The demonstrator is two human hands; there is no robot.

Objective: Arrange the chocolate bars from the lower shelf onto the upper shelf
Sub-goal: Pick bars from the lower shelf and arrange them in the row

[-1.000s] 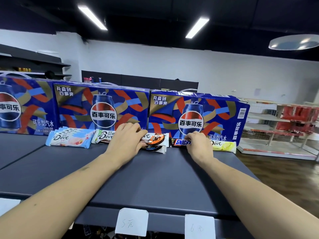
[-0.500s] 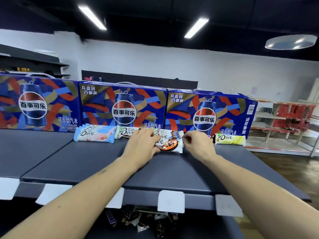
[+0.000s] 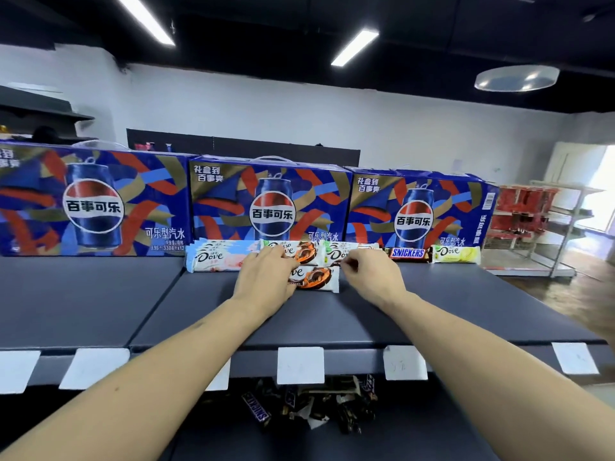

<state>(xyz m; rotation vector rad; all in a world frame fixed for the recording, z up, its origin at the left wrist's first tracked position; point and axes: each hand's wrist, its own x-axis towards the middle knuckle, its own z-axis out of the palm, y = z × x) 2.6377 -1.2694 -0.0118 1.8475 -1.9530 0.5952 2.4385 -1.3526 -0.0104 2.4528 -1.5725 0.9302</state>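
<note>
Both hands are up on the upper shelf (image 3: 332, 321), near each other but apart. The left hand (image 3: 264, 277) lies with relaxed fingers over the left end of a Dove bar with orange on its wrapper (image 3: 314, 277); the right hand (image 3: 371, 276), at the bar's three o'clock, has its fingers curled, and I cannot tell whether they hold anything. A row of bars (image 3: 407, 252) lines the Pepsi boxes (image 3: 273, 207) at twelve o'clock. More bars sit heaped on the lower shelf (image 3: 299, 404), at six o'clock.
</note>
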